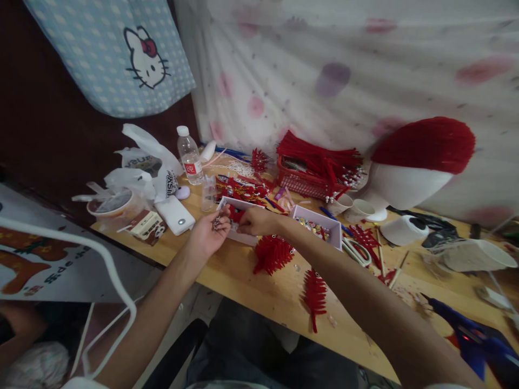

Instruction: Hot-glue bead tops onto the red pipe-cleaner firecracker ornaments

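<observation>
My left hand (206,235) is cupped palm up at the left end of a white box (245,237), with a cluster of small metallic-looking pieces (219,223) lying in the palm and fingers. My right hand (256,220) reaches over the same box, its fingers pinched together and pointing down inside; whatever they hold is hidden. Red items lie in that box. Just in front of it sits a red fuzzy chenille piece (273,255) with a small eye, and a second one, a red chenille fish shape (315,297), lies nearer the table edge.
A second white box (334,235) holds small colourful parts. Behind stands a red basket (300,182) of chenille stems. Scissors (357,252) and a blue glue gun (466,329) lie to the right. A water bottle (190,156), white power bank (175,215) and takeaway bowl (111,205) stand left.
</observation>
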The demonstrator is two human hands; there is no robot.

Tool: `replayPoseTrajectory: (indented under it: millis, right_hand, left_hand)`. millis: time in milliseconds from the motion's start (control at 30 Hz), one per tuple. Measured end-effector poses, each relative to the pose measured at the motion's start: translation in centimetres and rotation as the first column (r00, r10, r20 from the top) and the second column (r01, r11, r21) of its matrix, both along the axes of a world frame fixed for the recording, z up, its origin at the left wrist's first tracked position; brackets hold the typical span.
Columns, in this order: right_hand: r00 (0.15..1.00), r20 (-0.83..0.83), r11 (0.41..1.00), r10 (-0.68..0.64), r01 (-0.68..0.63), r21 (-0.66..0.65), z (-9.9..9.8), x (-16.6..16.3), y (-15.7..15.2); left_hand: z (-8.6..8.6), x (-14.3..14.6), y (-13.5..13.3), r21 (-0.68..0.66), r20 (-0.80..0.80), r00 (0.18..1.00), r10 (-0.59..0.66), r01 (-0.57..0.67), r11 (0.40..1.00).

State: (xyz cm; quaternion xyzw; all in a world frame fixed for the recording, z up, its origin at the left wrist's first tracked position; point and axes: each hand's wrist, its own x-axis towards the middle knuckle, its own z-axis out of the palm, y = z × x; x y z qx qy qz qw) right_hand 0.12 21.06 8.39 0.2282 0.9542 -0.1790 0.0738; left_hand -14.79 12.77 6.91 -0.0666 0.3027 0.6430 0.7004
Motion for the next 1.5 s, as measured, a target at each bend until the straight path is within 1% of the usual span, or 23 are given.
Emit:
replayPoseTrajectory:
  millis: [100, 200, 300, 367, 467, 533, 633, 733, 867, 933, 1067, 1133, 1200, 1267, 1300, 1333, 1400, 1500]
  right_hand:
    - [0.999, -0.049, 0.997, -0.016, 0.013, -0.07, 0.1, -0.1, 0.4]
    - [0.993, -0.099, 0.995, -0.058, 0.049, -0.086, -0.1, -0.2, 0.7]
    - [0.978, -0.166, 0.991, -0.129, 0.124, -0.038, -0.2, -0.1, 1.0]
    - [0.959, -0.221, 0.983, -0.18, 0.186, 0.004, 0.0, 0.0, 1.0]
    - [0.919, -0.31, 0.96, -0.243, 0.273, 0.057, 1.2, 0.3, 0.4]
    - [0.879, -0.394, 0.942, -0.269, 0.326, 0.082, 2.2, 0.6, -0.3]
    - [0.839, -0.483, 0.93, -0.251, 0.348, 0.121, 3.4, 1.0, -1.6]
    - [0.873, -0.455, 0.942, -0.178, 0.284, 0.177, 3.9, 1.7, -2.5]
    - [0.934, -0.342, 0.952, -0.101, 0.191, 0.239, 3.6, 2.6, -3.3]
    - [0.94, -0.322, 0.948, -0.109, 0.196, 0.25, 3.5, 2.8, -3.6]
    - [0.936, -0.316, 0.941, -0.155, 0.238, 0.243, 3.4, 2.9, -4.0]
    - [0.915, -0.348, 0.92, -0.203, 0.3, 0.253, 3.5, 2.7, -4.1]
    - [0.865, -0.416, 0.878, -0.282, 0.407, 0.251, 3.3, 2.5, -3.9]
    - [0.803, -0.48, 0.838, -0.352, 0.499, 0.221, 2.9, 2.3, -3.6]
    - [0.784, -0.497, 0.832, -0.371, 0.519, 0.196, 2.6, 2.1, -3.5]
    - [0.776, -0.505, 0.838, -0.377, 0.518, 0.17, 2.1, 1.9, -3.3]
    - [0.79, -0.498, 0.872, -0.358, 0.474, 0.125, 1.1, 1.6, -2.8]
    - [0.826, -0.473, 0.917, -0.307, 0.39, 0.085, 0.1, 1.7, -2.1]
  left_hand:
    - [0.1, 0.1, 0.1, -0.007, -0.002, 1.0, 0.011, -0.012, 1.0]
    - [0.3, 0.3, 0.1, -0.018, -0.005, 1.0, 0.017, -0.017, 1.0]
    - [0.7, 0.4, -0.1, -0.026, -0.01, 1.0, 0.014, -0.014, 1.0]
    - [1.0, 0.6, -0.1, -0.031, -0.029, 1.0, 0.006, -0.007, 0.999]
    - [1.6, 1.3, 0.3, -0.045, -0.076, 0.997, 0.013, -0.016, 0.999]
    - [1.8, 2.1, 0.6, -0.051, -0.091, 0.996, 0.023, -0.028, 0.998]
    - [2.0, 3.4, 0.9, -0.04, -0.084, 0.996, 0.013, -0.016, 0.999]
    - [1.9, 4.3, 0.8, -0.025, -0.078, 0.997, -0.005, 0.003, 1.0]
    - [1.8, 5.0, 0.4, -0.061, -0.078, 0.996, -0.046, 0.041, 0.997]
    - [1.8, 5.2, 0.2, -0.07, -0.077, 0.996, -0.055, 0.05, 0.996]
    - [1.6, 5.5, 0.2, -0.066, -0.086, 0.996, -0.036, 0.03, 0.997]
    - [1.6, 5.3, 0.4, -0.066, -0.094, 0.995, -0.019, 0.013, 0.998]
    - [1.7, 4.6, 0.5, -0.071, -0.102, 0.995, -0.007, 0.0, 0.997]
    - [2.0, 3.5, 0.5, -0.053, -0.11, 0.994, 0.023, -0.029, 0.998]
    - [2.1, 2.9, 0.4, -0.037, -0.112, 0.993, 0.046, -0.05, 0.998]
    - [2.2, 2.3, 0.3, 0.001, -0.11, 0.991, 0.082, -0.082, 0.997]
    - [2.2, 1.2, 0.1, 0.034, -0.1, 0.989, 0.111, -0.109, 0.994]
    - [1.8, 0.3, 0.0, 0.078, -0.091, 0.989, 0.114, -0.107, 0.991]
